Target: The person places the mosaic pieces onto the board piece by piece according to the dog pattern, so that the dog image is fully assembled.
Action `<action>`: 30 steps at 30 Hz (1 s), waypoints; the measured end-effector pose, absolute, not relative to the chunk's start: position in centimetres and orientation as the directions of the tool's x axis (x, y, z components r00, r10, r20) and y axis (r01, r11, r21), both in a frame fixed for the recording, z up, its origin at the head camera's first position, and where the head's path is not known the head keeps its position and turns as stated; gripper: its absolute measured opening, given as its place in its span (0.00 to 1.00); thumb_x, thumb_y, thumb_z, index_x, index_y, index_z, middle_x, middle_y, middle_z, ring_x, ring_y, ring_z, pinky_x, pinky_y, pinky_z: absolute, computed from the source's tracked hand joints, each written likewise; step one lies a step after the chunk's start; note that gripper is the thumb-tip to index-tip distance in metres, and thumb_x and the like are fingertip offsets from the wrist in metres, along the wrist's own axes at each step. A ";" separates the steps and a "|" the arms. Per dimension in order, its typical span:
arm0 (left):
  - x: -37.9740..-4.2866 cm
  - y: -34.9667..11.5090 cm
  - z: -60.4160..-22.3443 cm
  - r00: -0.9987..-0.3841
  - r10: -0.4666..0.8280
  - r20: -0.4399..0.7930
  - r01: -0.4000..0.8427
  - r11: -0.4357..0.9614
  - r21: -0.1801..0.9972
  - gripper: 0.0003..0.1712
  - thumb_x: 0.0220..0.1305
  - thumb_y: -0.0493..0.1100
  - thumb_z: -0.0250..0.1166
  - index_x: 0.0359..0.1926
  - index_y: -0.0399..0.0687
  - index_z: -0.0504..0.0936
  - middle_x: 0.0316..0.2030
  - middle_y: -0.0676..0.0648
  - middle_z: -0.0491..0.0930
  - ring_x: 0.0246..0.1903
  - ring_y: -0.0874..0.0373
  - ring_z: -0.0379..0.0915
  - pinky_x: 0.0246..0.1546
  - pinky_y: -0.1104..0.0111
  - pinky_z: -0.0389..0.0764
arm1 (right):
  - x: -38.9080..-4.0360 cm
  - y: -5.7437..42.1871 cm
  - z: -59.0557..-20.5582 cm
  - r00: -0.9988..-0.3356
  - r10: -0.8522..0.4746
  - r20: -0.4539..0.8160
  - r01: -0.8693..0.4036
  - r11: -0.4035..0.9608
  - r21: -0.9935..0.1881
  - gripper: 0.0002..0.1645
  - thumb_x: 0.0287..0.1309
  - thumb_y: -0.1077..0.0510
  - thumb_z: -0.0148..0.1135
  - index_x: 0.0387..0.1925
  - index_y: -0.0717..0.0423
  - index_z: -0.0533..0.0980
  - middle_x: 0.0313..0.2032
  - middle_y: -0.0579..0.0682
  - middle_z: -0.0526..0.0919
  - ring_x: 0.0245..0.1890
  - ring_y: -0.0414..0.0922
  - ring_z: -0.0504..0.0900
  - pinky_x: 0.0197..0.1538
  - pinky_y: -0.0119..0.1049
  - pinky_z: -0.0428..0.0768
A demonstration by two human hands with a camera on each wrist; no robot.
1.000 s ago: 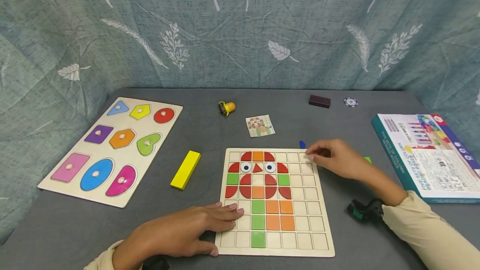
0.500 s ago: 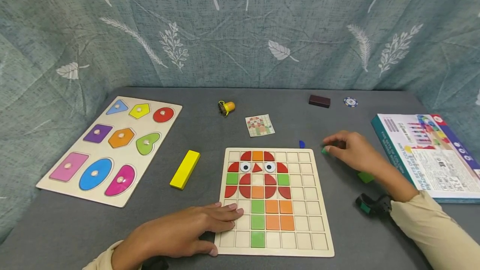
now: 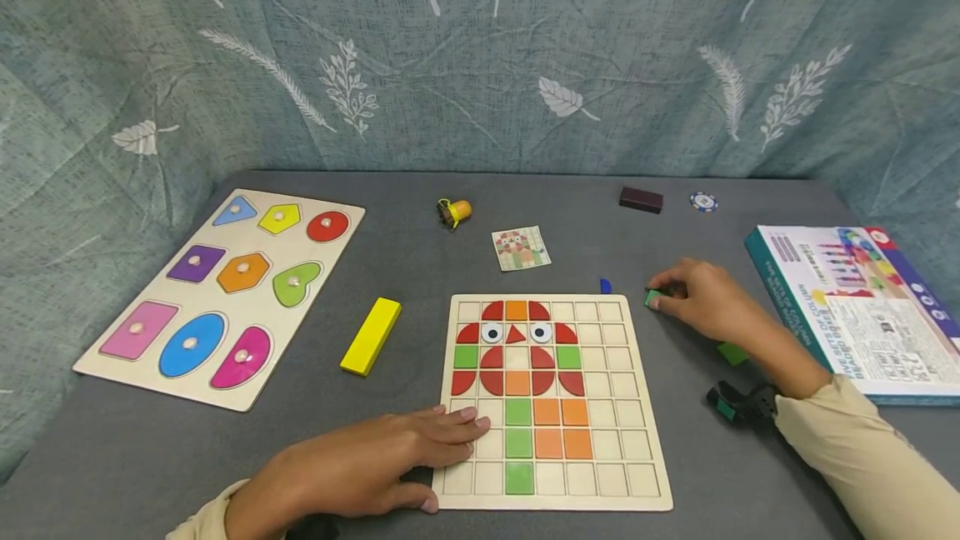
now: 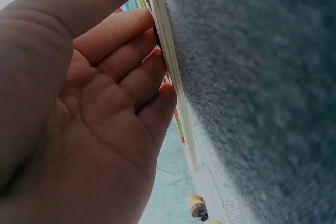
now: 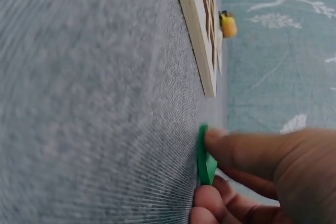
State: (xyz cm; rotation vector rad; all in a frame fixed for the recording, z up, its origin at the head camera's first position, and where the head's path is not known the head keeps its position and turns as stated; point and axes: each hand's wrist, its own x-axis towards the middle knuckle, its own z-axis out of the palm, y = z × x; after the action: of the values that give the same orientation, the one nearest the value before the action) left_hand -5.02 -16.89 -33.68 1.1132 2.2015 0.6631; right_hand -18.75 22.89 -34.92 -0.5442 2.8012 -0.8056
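My left hand [image 3: 375, 461] lies with straight fingers over the lower left edge of a wooden grid board [image 3: 647, 486], thumb beside its corner. In the left wrist view the fingertips touch the board's edge [image 4: 170, 51]. Right of the board's top corner, my right hand [image 3: 705, 298] pinches a small green tile [image 3: 651, 298] low over the cloth. The right wrist view has the thumb against that tile [image 5: 203, 156], fingers curled at its lower end. Red, orange and green pieces and two eye pieces form an owl-like figure on the board. A second green tile [image 3: 732, 352] lies under the right wrist.
Behind the board lie a blue half-round piece [image 3: 605, 286] and a picture card [image 3: 521, 249]. A yellow block [image 3: 371, 337] and a shape puzzle [image 3: 225, 298] are at left. Farther back are an acorn-like toy [image 3: 453, 212], dark block [image 3: 641, 200] and poker chip [image 3: 703, 202]. A box [image 3: 862, 315] stands right.
My right hand has moved right from the board's top right corner to the cloth, where a green tile now shows in its fingers. My left hand stays on the board.
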 end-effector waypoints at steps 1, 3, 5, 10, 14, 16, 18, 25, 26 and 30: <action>-5.0 -16.9 -33.7 -0.484 0.833 -0.269 0.546 0.528 0.650 0.35 0.62 0.44 0.68 0.69 0.52 0.69 0.70 0.57 0.60 0.70 0.54 0.54 0.62 0.57 0.67 | -18.7 22.8 -34.8 -0.916 -0.395 -0.076 -0.294 0.786 -0.543 0.12 0.59 0.62 0.66 0.43 0.66 0.81 0.37 0.57 0.78 0.28 0.45 0.71 0.28 0.39 0.70; -5.0 -16.9 -33.6 -0.485 0.833 -0.266 0.547 0.526 0.651 0.35 0.62 0.44 0.68 0.69 0.52 0.69 0.70 0.57 0.60 0.70 0.54 0.54 0.63 0.57 0.67 | -18.7 22.7 -34.7 -0.913 -0.398 -0.088 -0.287 0.782 -0.552 0.11 0.59 0.62 0.67 0.42 0.64 0.80 0.34 0.54 0.78 0.27 0.45 0.71 0.27 0.39 0.70; -5.1 -17.0 -33.6 -0.486 0.833 -0.264 0.547 0.525 0.652 0.35 0.62 0.44 0.68 0.69 0.52 0.69 0.70 0.57 0.60 0.70 0.53 0.54 0.63 0.57 0.66 | -18.7 22.7 -34.7 -0.912 -0.401 -0.089 -0.285 0.773 -0.566 0.10 0.59 0.62 0.67 0.41 0.63 0.78 0.32 0.52 0.78 0.27 0.45 0.72 0.28 0.39 0.71; -5.1 -17.1 -33.7 -0.484 0.837 -0.256 0.547 0.518 0.658 0.35 0.62 0.45 0.68 0.69 0.51 0.68 0.70 0.56 0.60 0.70 0.52 0.54 0.63 0.57 0.66 | -18.6 22.7 -34.9 -0.905 -0.423 -0.051 -0.319 0.753 -0.576 0.08 0.59 0.64 0.67 0.40 0.62 0.78 0.31 0.50 0.79 0.30 0.44 0.73 0.31 0.40 0.73; -5.1 -17.1 -33.7 -0.479 0.841 -0.251 0.547 0.510 0.664 0.35 0.63 0.45 0.68 0.70 0.51 0.68 0.70 0.56 0.60 0.70 0.52 0.54 0.63 0.57 0.66 | -18.5 22.7 -35.2 -0.897 -0.442 -0.020 -0.345 0.728 -0.593 0.06 0.59 0.65 0.66 0.39 0.60 0.79 0.32 0.49 0.79 0.30 0.45 0.73 0.31 0.39 0.73; -5.1 -17.1 -33.7 -0.477 0.842 -0.251 0.545 0.508 0.667 0.35 0.63 0.45 0.68 0.70 0.51 0.68 0.70 0.56 0.60 0.70 0.52 0.55 0.63 0.57 0.66 | -18.4 22.7 -35.4 -0.892 -0.453 -0.002 -0.355 0.702 -0.617 0.06 0.60 0.66 0.64 0.40 0.59 0.80 0.34 0.50 0.79 0.30 0.45 0.74 0.32 0.38 0.74; -5.1 -17.1 -33.7 -0.477 0.842 -0.252 0.542 0.508 0.669 0.35 0.63 0.45 0.68 0.70 0.52 0.68 0.70 0.56 0.60 0.70 0.52 0.55 0.63 0.56 0.66 | -18.4 22.7 -35.5 -0.887 -0.462 0.022 -0.368 0.675 -0.639 0.07 0.61 0.67 0.63 0.41 0.60 0.81 0.36 0.50 0.78 0.31 0.45 0.72 0.31 0.37 0.74; -5.1 -17.2 -33.8 -0.477 0.842 -0.250 0.547 0.508 0.665 0.34 0.63 0.45 0.68 0.69 0.52 0.69 0.70 0.56 0.60 0.70 0.52 0.55 0.64 0.57 0.65 | -18.4 22.5 -35.3 -0.892 -0.440 0.104 -0.396 0.648 -0.651 0.12 0.63 0.68 0.60 0.46 0.62 0.82 0.34 0.51 0.75 0.26 0.44 0.68 0.27 0.34 0.69; -5.1 -17.1 -33.8 -0.477 0.843 -0.249 0.549 0.507 0.664 0.34 0.63 0.45 0.68 0.69 0.51 0.69 0.70 0.56 0.60 0.70 0.52 0.55 0.64 0.57 0.65 | -18.4 22.5 -35.3 -0.894 -0.437 0.102 -0.390 0.643 -0.660 0.12 0.63 0.68 0.60 0.47 0.62 0.82 0.35 0.51 0.76 0.27 0.44 0.70 0.27 0.34 0.70; -5.1 -17.2 -33.8 -0.477 0.844 -0.246 0.552 0.505 0.664 0.34 0.63 0.45 0.68 0.69 0.51 0.69 0.70 0.55 0.60 0.70 0.52 0.55 0.64 0.57 0.65 | -18.2 22.3 -34.9 -0.907 -0.412 0.086 -0.355 0.639 -0.682 0.14 0.64 0.65 0.61 0.51 0.62 0.80 0.40 0.53 0.82 0.32 0.45 0.77 0.30 0.34 0.75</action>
State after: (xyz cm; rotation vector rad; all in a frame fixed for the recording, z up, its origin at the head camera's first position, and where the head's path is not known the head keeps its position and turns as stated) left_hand -5.07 -17.16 -33.82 1.1388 2.1942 0.6894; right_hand -18.23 22.32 -34.90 -0.6499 2.7736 -1.1293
